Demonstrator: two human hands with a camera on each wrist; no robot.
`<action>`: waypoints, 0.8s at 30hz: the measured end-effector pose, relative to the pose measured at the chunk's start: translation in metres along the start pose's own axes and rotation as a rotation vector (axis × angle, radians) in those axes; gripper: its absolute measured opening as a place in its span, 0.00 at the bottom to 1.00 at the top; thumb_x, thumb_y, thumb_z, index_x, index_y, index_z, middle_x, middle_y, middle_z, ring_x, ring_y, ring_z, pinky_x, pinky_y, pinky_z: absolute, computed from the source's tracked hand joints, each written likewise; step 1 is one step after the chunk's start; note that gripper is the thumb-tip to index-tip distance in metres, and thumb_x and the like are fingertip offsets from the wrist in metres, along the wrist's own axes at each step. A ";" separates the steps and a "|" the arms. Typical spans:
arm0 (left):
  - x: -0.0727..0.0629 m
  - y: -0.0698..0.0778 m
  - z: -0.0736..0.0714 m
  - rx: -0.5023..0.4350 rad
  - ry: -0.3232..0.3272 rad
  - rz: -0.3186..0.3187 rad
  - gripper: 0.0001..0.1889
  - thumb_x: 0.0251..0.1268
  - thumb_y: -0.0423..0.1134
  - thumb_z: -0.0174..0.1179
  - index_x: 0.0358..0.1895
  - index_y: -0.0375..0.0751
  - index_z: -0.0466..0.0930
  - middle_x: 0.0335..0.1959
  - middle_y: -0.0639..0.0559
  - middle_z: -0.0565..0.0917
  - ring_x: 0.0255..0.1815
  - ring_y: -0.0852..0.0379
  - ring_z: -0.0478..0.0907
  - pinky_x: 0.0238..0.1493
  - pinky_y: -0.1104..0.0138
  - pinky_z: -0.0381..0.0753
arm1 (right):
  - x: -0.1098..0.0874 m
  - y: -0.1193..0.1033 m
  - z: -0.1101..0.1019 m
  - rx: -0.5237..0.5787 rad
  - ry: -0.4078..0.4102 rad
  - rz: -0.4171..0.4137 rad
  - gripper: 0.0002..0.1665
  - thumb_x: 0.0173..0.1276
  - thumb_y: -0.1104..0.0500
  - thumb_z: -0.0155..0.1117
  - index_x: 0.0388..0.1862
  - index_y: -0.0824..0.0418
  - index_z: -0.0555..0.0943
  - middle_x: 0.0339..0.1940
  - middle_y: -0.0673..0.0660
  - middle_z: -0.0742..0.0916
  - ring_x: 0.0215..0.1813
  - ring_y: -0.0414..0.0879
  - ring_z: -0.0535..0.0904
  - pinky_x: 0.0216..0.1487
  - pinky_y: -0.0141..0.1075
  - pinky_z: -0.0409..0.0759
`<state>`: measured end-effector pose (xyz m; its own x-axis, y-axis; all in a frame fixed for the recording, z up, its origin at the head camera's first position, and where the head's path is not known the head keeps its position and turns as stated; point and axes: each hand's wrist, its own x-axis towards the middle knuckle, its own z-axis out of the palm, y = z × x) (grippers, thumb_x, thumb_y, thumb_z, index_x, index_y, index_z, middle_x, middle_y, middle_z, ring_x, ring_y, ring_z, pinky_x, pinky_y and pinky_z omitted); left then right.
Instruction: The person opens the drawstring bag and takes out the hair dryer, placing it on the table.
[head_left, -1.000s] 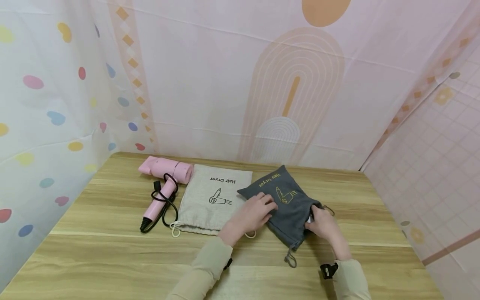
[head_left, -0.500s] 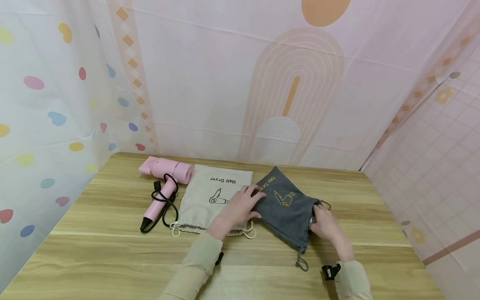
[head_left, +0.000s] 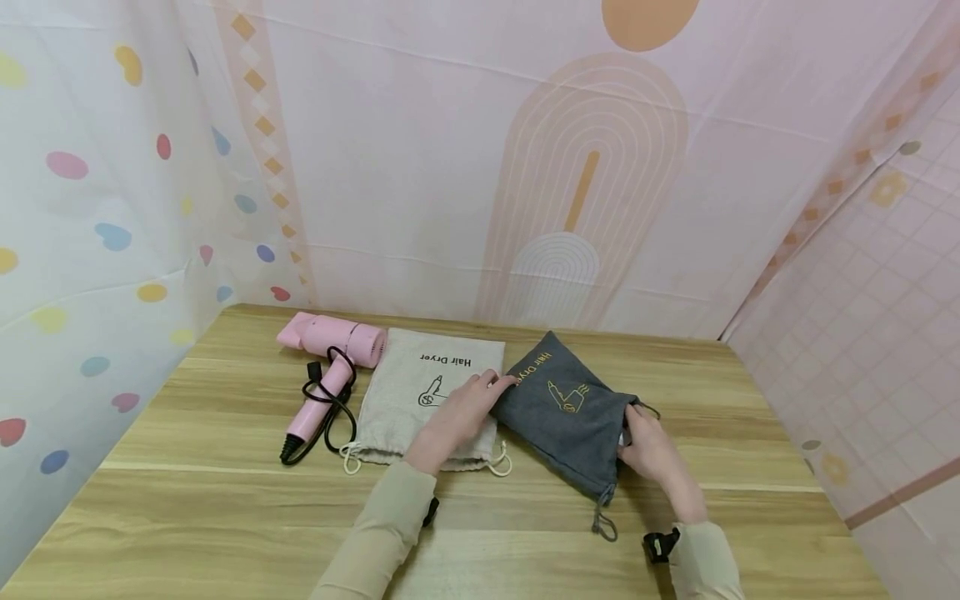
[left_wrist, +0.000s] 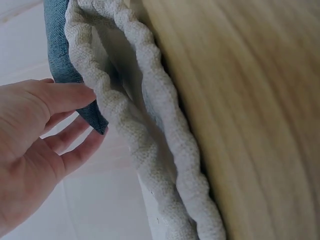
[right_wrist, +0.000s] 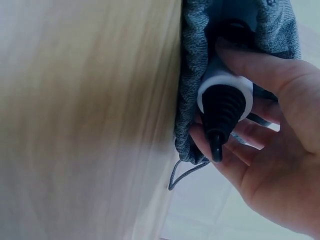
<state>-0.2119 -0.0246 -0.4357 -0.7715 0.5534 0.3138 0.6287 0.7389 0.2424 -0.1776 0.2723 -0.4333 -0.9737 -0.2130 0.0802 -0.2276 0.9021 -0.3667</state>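
My left hand (head_left: 459, 415) reaches over the beige bag and pinches the bottom corner of a dark grey drawstring bag (head_left: 558, 429) marked "Hair Dryer". In the left wrist view, the thumb and fingers of that hand (left_wrist: 35, 150) lie on either side of the corner. At the mouth of the grey bag, my right hand (head_left: 654, 454) reaches inside. The right wrist view has it holding the white handle of a hair dryer (right_wrist: 222, 107), whose black cord sleeve points out of the opening. The bag hides the rest of that dryer.
A beige drawstring bag (head_left: 397, 417), also printed "Hair Dryer", lies flat left of the grey one, its mouth facing me. Farther left is a pink hair dryer (head_left: 341, 337) with a black cord around its handle. The wooden table (head_left: 225, 517) meets patterned curtains (head_left: 420, 167).
My left hand has moved left from the middle of the grey bag to its bottom corner. The grey bag has turned slightly and stretched flatter. My right hand stays at its mouth.
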 end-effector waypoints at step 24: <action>-0.004 -0.009 0.000 0.011 0.063 0.091 0.29 0.51 0.16 0.56 0.58 0.41 0.72 0.42 0.46 0.79 0.42 0.50 0.79 0.47 0.60 0.80 | -0.003 0.016 -0.005 0.039 0.076 -0.167 0.17 0.50 0.70 0.69 0.30 0.60 0.69 0.26 0.52 0.70 0.28 0.40 0.63 0.29 0.30 0.61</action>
<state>-0.2145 -0.0332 -0.4392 -0.7034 0.5935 0.3912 0.6945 0.6911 0.2003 -0.1787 0.2890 -0.4349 -0.9202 -0.3285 0.2127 -0.3875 0.8410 -0.3775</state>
